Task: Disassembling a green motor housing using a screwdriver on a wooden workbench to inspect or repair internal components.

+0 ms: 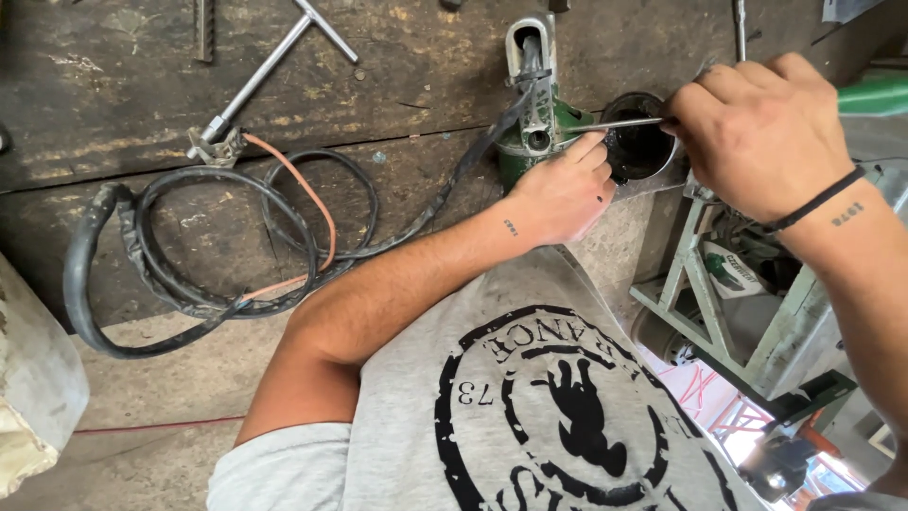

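The dark, scarred wooden surface (113, 85) fills the upper left of the view, running out beyond both hands and stopping at a worn front edge beneath the left forearm. The person's grey printed shirt (530, 407) takes up the lower middle, below the left hand.

Left of the left hand, a long black cable (142, 274) lies in loose loops on the surface, one run leading up toward the green power tool (534, 123); a thin orange wire (317, 213) curves through the loops. Beyond the cable, farther left and up, lies a metal T-handle wrench (270, 61).

Below the right hand, past the surface's edge, stands a pale green metal frame (719, 303).

The left arm reaches forward from the shirt, the forearm angled up to the right, and the left hand (563, 194) is closed around the base of the green power tool, fingers curled against its body and touching the black round housing (638, 142).

The right arm comes in from the right edge, wrist bent, with a black band (813, 201) around it. The right hand (761, 128) is closed, fingertips pinching a thin metal rod (615, 124) that runs level to the left across the open mouth of the round housing, between the two hands.
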